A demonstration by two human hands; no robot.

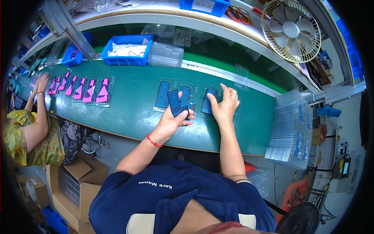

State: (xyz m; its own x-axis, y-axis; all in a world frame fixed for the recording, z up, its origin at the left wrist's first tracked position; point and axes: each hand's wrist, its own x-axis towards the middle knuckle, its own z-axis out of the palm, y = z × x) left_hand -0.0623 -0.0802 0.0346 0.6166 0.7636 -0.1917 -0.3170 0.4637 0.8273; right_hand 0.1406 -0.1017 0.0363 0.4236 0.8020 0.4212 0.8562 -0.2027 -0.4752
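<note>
Currently the dark flat part (175, 103) sits upright in the left hand (170, 121) grip.

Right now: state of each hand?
Left hand: closed on a stack of dark blue flat pieces.
Right hand: open, fingers spread, pressing a blue piece in a clear tray on the green belt.

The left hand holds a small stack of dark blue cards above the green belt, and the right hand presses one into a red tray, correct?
Nearly. In the head view the right hand presses into a clear plastic tray, not red. The left hand does hold dark blue cards above the green belt.
</note>
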